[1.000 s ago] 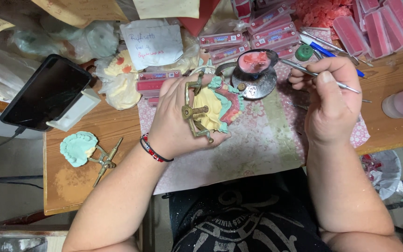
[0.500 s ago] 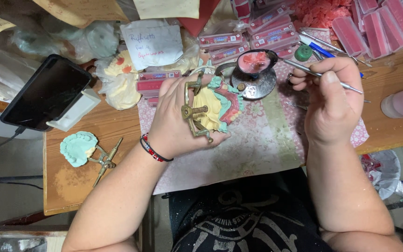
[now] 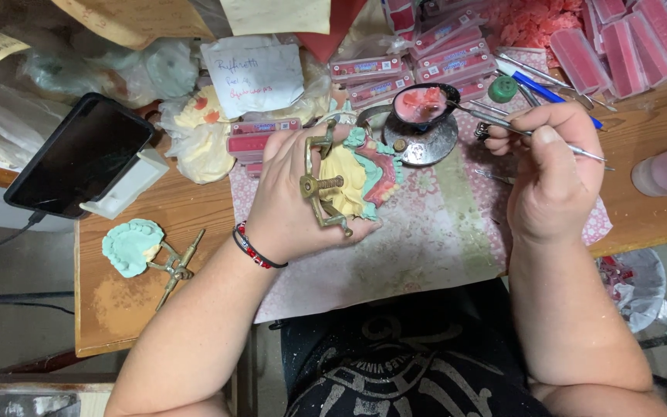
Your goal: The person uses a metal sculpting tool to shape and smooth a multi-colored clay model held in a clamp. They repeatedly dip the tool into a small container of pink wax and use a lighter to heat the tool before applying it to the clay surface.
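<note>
The right hand [image 3: 553, 174] has barely shifted, pinching a metal tool [image 3: 503, 127]; the left hand [image 3: 291, 201] grips the dental model [image 3: 353, 177]; pink boxes [image 3: 426, 50] lie at twelve o'clock.

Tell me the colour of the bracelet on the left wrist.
The bracelet is black with red beads, seen in the head view, just below the left hand.

Left forearm rising from the near left, angled toward the centre, wrist banded with a dark bracelet. Left hand [image 3: 291, 205] palm down, fingers curled forward and closed in a grasp, knuckles toward the far side. Right forearm coming up from the near right, nearly straight away from the body. Right hand [image 3: 551, 174] closed in a pinch, thumb pressed against bent forefinger, back of hand up, well apart from the left.
</note>
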